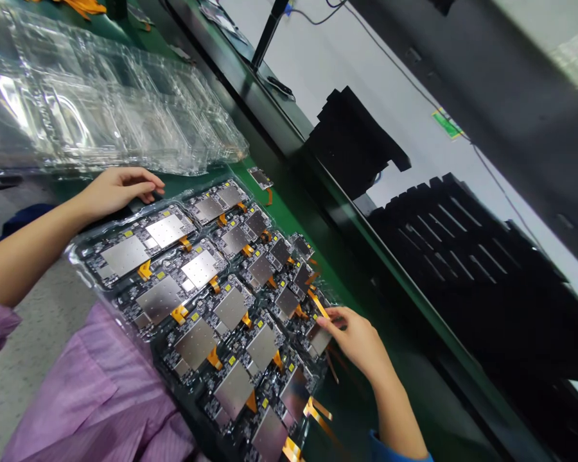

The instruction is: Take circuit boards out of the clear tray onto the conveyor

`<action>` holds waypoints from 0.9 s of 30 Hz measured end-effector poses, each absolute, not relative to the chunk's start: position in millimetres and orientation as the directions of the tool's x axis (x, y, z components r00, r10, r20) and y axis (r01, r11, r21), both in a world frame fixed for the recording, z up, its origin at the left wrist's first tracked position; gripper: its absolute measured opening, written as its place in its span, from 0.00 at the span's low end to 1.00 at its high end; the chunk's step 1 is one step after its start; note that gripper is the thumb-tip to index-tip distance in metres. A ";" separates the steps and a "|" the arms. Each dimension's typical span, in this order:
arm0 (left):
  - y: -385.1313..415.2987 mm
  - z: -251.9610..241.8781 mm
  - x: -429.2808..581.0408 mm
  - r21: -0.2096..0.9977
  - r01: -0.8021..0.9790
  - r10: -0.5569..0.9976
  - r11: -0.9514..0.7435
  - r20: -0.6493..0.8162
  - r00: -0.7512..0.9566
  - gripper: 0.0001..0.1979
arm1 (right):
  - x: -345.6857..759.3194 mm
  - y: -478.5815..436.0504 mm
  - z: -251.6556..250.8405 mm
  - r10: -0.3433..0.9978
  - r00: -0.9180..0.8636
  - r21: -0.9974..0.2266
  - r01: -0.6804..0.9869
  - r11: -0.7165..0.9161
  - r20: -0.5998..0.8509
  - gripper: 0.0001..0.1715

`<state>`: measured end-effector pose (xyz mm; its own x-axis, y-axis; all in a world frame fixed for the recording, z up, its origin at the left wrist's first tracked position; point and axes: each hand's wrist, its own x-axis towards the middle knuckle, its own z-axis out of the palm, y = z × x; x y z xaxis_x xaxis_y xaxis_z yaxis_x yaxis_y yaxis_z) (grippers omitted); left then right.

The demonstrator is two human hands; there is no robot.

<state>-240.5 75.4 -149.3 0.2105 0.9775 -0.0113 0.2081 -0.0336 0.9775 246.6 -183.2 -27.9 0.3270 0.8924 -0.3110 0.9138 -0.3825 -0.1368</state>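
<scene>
Head view, tilted: a left hand (122,189) and a right hand (359,337) rest at opposite sides of a broad see-through plastic tray (78,263), which sits at the edge of a green table (289,206), in front of purple clothing (91,385). Rows of circuit boards (200,268) lie in it, each with a silver metal plate, many with short orange tabs. The left hand is loosely curled beside the upper left rim, with nothing visible in its fingers; whether it touches the rim is unclear. The right hand bends over the far edge, thumb and fingertips at the end of an orange ribbon (318,303); whether they pinch it or only touch it cannot be told. As for progress, nearly every pocket in sight appears filled, while one loose board (260,178) lies outside, on the table. The bottom of the picture cuts off the remaining rows, so how many are left cannot be judged. More see-through trays (125,119) are piled at upper left.
</scene>
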 end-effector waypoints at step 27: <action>74.8 -152.0 -241.2 0.972 0.227 0.964 -0.069 0.006 0.266 0.15 | 275.6 -21.2 -60.9 0.712 0.604 0.123 0.786 -0.605 -0.359 0.40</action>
